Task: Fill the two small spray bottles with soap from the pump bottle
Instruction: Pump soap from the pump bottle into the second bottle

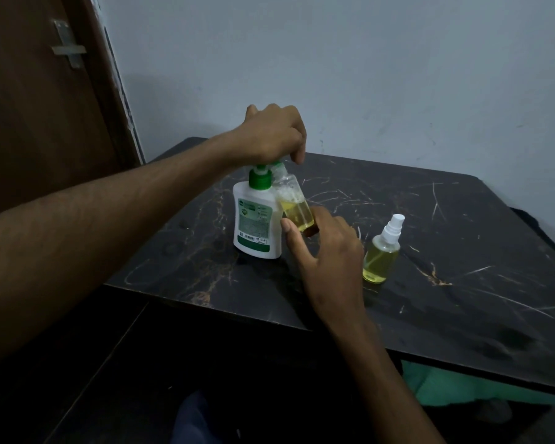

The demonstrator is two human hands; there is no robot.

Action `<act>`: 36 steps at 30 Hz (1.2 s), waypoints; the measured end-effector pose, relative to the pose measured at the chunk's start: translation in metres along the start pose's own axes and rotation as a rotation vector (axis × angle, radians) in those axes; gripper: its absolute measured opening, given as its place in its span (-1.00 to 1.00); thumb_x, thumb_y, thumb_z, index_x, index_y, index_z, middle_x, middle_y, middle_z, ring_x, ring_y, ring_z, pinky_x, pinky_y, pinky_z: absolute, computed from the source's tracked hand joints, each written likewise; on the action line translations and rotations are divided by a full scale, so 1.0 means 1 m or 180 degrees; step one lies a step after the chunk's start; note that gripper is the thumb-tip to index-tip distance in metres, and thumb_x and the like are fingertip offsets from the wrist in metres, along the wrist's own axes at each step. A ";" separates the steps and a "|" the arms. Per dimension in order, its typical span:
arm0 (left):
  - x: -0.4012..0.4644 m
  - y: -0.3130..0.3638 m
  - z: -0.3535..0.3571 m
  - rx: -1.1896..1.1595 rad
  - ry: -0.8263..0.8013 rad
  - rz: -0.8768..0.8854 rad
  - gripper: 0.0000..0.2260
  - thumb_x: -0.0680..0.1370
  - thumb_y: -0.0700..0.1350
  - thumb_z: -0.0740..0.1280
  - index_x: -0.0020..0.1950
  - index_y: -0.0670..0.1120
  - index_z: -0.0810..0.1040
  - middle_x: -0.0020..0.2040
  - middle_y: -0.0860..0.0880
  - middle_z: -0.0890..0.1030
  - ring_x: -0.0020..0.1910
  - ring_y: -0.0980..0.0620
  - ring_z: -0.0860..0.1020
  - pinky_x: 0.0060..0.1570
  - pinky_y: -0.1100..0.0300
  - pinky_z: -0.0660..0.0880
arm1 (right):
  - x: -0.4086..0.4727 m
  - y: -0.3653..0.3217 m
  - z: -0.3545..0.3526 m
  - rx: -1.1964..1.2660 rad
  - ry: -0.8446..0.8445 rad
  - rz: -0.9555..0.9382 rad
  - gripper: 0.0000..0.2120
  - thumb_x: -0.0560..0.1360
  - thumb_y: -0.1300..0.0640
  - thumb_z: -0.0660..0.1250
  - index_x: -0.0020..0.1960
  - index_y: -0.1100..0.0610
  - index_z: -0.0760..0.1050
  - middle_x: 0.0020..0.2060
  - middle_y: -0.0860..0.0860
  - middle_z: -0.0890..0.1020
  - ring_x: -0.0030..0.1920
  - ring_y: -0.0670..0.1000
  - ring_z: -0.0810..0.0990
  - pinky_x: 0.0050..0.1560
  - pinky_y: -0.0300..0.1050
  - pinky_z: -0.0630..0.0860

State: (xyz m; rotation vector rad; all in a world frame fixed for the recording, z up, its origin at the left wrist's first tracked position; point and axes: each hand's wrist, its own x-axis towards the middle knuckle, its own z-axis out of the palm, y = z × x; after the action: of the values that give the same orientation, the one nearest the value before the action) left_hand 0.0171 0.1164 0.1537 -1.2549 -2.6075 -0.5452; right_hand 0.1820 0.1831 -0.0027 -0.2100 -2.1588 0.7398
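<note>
The left hand (271, 133) is pressing down on the pump bottle (257, 219), fingers curled together over its head. The right hand (327, 251) fingers are pinching the open spray bottle (293, 203), tilted at the nozzle.

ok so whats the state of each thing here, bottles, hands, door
pump bottle: upright on the table, green pump head under the left hand
left hand: closed over the pump top
open spray bottle: uncapped, tilted, mouth at the pump spout, partly filled with yellow soap
right hand: grip on the open bottle's lower end
capped spray bottle: standing on the table, white sprayer on, mostly full
door: latch visible, open or shut unclear
</note>
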 end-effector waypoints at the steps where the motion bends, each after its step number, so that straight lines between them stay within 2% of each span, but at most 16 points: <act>1: -0.001 -0.001 0.001 0.0033 0.0002 -0.0002 -0.81 0.49 -0.16 0.35 -0.16 -0.03 0.77 -0.19 0.25 0.61 0.02 0.08 0.56 0.26 -0.10 0.21 | 0.000 -0.001 0.000 -0.0007 0.0012 -0.0009 -0.64 0.67 -0.23 0.24 0.18 0.03 0.58 -0.11 -0.13 0.54 -0.09 -0.06 0.50 -0.06 -0.10 0.37; 5: -0.002 -0.001 -0.001 0.0036 0.0027 0.0017 -0.82 0.49 -0.15 0.35 -0.16 -0.03 0.76 -0.11 0.21 0.65 0.05 0.05 0.56 0.28 -0.13 0.21 | 0.000 -0.002 -0.001 0.0000 -0.0010 0.0009 -0.64 0.66 -0.25 0.23 0.19 0.00 0.57 -0.08 -0.13 0.55 -0.06 -0.06 0.51 -0.05 -0.09 0.39; 8: -0.001 -0.001 -0.003 -0.0055 0.0082 0.0012 -0.80 0.48 -0.15 0.33 -0.16 -0.02 0.77 -0.14 0.22 0.66 0.05 0.08 0.58 0.22 -0.09 0.22 | -0.001 -0.001 -0.001 0.0012 -0.0019 0.0042 -0.63 0.66 -0.27 0.22 0.19 -0.01 0.56 -0.08 -0.13 0.55 -0.05 -0.06 0.50 -0.06 -0.12 0.34; 12: -0.001 -0.003 0.001 -0.0052 0.0026 -0.0027 -0.79 0.50 -0.16 0.33 -0.16 -0.03 0.77 -0.17 0.24 0.63 0.07 0.09 0.59 0.32 -0.13 0.23 | 0.000 -0.002 -0.001 0.0031 -0.0004 -0.0009 -0.67 0.67 -0.23 0.24 0.19 -0.01 0.56 -0.09 -0.16 0.53 -0.06 -0.08 0.49 -0.04 -0.12 0.34; 20: 0.001 -0.003 0.000 -0.0040 -0.0050 -0.0022 -0.80 0.49 -0.15 0.33 -0.17 -0.02 0.77 -0.14 0.21 0.68 0.06 0.11 0.59 0.25 -0.11 0.21 | 0.000 -0.003 -0.002 0.0030 -0.0009 0.0002 -0.63 0.66 -0.24 0.23 0.19 0.02 0.58 -0.10 -0.15 0.50 -0.08 -0.08 0.47 -0.06 -0.14 0.30; 24: 0.002 -0.003 0.002 0.0167 -0.0156 -0.0042 -0.86 0.47 -0.12 0.37 -0.15 -0.02 0.75 -0.11 0.25 0.62 0.08 0.06 0.55 0.19 -0.09 0.17 | 0.001 -0.003 -0.001 -0.0006 -0.0027 0.0021 -0.60 0.66 -0.26 0.22 0.23 0.03 0.57 -0.08 -0.14 0.53 -0.06 -0.08 0.48 -0.05 -0.15 0.31; 27: 0.003 -0.001 0.000 0.0241 -0.0119 0.0000 -0.85 0.46 -0.13 0.36 -0.14 -0.03 0.75 -0.04 0.17 0.67 0.07 0.03 0.53 0.16 -0.09 0.15 | 0.001 -0.003 -0.002 0.0007 0.0008 0.0010 -0.63 0.66 -0.25 0.22 0.19 0.01 0.57 -0.10 -0.12 0.56 -0.08 -0.06 0.50 -0.06 -0.12 0.33; 31: 0.005 -0.003 0.000 0.0138 -0.0062 -0.0039 -0.86 0.46 -0.12 0.38 -0.13 -0.03 0.75 -0.10 0.20 0.64 0.06 0.05 0.52 0.16 -0.09 0.15 | 0.000 -0.002 -0.002 -0.0019 0.0009 0.0004 -0.62 0.66 -0.24 0.24 0.21 0.03 0.58 -0.11 -0.11 0.54 -0.09 -0.05 0.49 -0.06 -0.12 0.32; 36: 0.004 -0.003 0.001 0.0115 -0.0097 -0.0043 -0.86 0.45 -0.13 0.38 -0.13 -0.03 0.74 -0.07 0.18 0.65 0.04 0.07 0.52 0.16 -0.08 0.14 | 0.000 -0.002 -0.001 -0.0042 -0.0032 0.0059 -0.58 0.65 -0.28 0.21 0.24 0.02 0.57 -0.08 -0.08 0.57 -0.05 -0.03 0.51 -0.07 -0.14 0.31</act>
State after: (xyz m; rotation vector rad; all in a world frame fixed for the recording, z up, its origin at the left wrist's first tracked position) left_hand 0.0125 0.1176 0.1531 -1.2451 -2.6401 -0.4827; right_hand 0.1830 0.1820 -0.0007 -0.2339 -2.1743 0.7389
